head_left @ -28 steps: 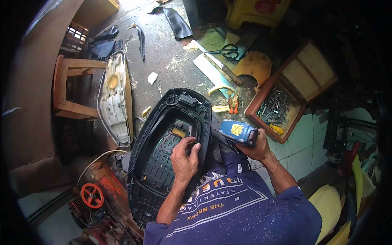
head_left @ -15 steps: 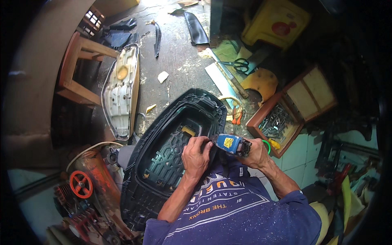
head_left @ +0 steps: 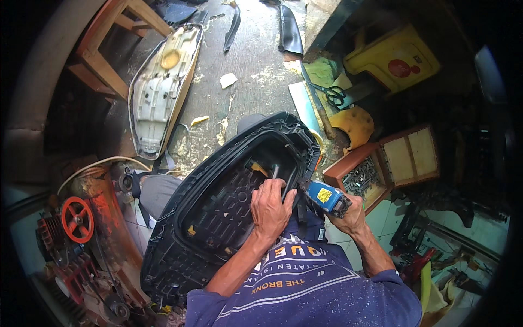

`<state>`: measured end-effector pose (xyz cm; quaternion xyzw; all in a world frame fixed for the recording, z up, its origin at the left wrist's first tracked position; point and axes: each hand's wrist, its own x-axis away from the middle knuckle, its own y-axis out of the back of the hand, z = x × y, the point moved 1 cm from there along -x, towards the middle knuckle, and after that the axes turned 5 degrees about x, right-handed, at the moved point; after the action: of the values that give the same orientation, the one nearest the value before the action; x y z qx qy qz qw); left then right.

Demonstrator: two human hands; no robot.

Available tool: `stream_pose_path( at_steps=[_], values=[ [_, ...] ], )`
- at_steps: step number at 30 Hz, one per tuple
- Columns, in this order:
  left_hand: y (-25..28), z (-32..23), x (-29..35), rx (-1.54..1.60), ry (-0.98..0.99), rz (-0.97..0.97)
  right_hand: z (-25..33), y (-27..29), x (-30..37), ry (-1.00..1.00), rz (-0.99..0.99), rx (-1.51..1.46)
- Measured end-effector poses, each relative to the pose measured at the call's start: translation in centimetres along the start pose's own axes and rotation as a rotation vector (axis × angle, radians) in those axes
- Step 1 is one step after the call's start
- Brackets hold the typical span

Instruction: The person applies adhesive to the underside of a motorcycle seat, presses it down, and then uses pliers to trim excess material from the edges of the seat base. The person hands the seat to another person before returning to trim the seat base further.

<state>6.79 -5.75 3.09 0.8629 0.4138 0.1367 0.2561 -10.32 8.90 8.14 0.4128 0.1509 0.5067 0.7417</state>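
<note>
A black motorcycle seat [head_left: 215,199] lies underside up across my lap, its hollow plastic base facing me and its cover edge folded round the rim. My right hand [head_left: 350,217] is wrapped round a blue staple gun [head_left: 325,196], whose nose points at the right rim of the seat. My left hand [head_left: 271,210] is over the seat's hollow beside that rim, its fingers curled and close together. A short grey stick-like thing [head_left: 276,170] shows past the fingertips; whether it is held cannot be made out. A yellowish piece [head_left: 257,168] sits in the hollow.
Ahead on the floor lie an upturned pale seat base [head_left: 158,90], foam scraps and black cover strips [head_left: 290,30]. To the right are scissors [head_left: 333,96] and an open wooden box [head_left: 348,163] of metal pieces. A machine with a red handwheel [head_left: 77,219] stands at left.
My view has shifted. My left hand has moved away from the staple gun's nose, further into the seat's hollow, and the grey stick-like thing now shows. The staple gun stays in my right hand.
</note>
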Motion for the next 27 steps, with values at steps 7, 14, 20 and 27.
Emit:
stream_pose_path(
  at_steps=[7, 14, 20, 27],
  values=[
    [0.1, 0.0, 0.3, 0.031, 0.008, -0.01, 1.4, 0.6, -0.3, 0.013, 0.038, 0.09],
    [0.3, -0.1, 0.4, 0.097, -0.033, 0.025, 1.9, 1.1, 0.0, -0.075, 0.088, 0.092],
    [0.6, -0.3, 0.3, 0.133, -0.035, 0.08, 0.6, 1.2, 1.6, -0.199, 0.011, 0.016],
    [0.4, -0.5, 0.4, 0.11, -0.098, 0.043, -0.4, 0.8, 2.6, -0.244, -0.072, -0.036]
  ],
)
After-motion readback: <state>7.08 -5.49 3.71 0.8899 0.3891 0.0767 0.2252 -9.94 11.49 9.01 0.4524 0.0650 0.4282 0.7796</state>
